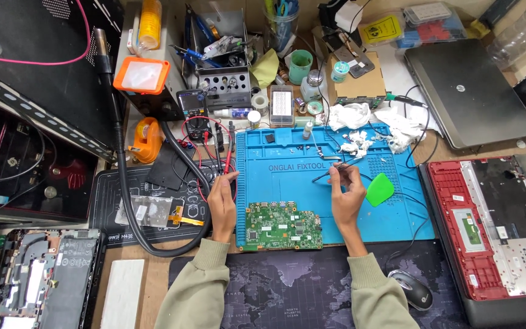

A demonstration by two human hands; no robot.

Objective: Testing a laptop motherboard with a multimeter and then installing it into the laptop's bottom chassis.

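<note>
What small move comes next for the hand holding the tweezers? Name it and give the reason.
Probably bring the right hand with its thin metal tweezers down toward the green circuit board. The tweezers are raised over the blue silicone work mat, clear of the board, while the left hand rests at the mat's left edge beside the board.

A slim metal pair of tweezers [331, 173] is held tilted above the blue mat, near a flat green circuit board [281, 226].
</note>
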